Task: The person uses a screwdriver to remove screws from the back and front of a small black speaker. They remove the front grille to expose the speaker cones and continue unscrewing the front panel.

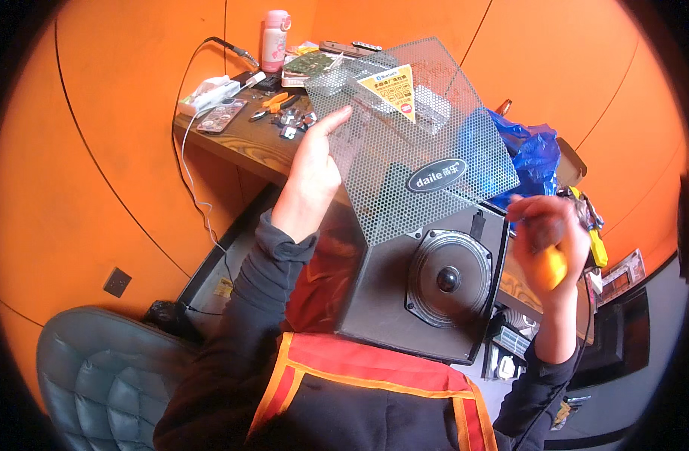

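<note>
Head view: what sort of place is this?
Probably a small electronics repair workspace: a speaker with its driver bared and its grille held off it, plus pliers and a circuit board on the desk.

Right hand [573,244] blurred, yellow thing [549,268] in it unclear, left hand [314,177] partly hidden behind grille [390,154], box [378,289] partly covered between hands

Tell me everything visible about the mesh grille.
The mesh grille is a flat, grey, see-through panel, apparently metal, perforated with small holes. It bears a dark oval badge and a yellow sticker. The left hand grips its left edge, holding it aslant, partly overlapping the speaker cabinet in view; whether they touch is unclear.
</note>
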Tool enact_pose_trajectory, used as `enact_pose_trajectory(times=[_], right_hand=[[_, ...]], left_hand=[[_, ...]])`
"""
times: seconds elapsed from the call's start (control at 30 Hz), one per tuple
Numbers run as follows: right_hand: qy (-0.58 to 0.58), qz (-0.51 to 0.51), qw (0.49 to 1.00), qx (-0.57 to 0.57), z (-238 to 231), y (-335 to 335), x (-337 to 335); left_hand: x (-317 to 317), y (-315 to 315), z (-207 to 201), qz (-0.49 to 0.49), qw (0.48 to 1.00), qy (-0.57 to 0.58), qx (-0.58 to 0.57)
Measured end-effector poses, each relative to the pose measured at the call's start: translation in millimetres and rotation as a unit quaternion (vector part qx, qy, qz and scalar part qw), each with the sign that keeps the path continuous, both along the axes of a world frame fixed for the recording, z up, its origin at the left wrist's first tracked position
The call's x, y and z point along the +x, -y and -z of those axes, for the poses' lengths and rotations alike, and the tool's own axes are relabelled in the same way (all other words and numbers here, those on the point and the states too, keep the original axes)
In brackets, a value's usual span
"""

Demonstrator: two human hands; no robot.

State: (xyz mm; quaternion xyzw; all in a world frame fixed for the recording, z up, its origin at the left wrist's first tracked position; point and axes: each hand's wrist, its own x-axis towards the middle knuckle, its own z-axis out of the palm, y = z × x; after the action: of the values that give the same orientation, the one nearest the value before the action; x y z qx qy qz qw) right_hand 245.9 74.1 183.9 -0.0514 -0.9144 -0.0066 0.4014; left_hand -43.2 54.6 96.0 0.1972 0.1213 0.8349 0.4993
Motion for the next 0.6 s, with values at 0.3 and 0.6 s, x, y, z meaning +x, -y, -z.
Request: enact_pose_trajectory(times=[0.3, 0.6], right_hand=[[0.160, -0.035, 0.918, 0.361, 26.0, 20.3, -66.5], [0.022, 0.038, 0.918, 0.395, 22.1, -20.4, -83.7]], left_hand=[[-4.2, -6.9, 5.7, 0.029, 0.998, 0.057, 0.009], [3.4, -3.6, -5.6, 0.029, 0.990, 0.061, 0.122]])
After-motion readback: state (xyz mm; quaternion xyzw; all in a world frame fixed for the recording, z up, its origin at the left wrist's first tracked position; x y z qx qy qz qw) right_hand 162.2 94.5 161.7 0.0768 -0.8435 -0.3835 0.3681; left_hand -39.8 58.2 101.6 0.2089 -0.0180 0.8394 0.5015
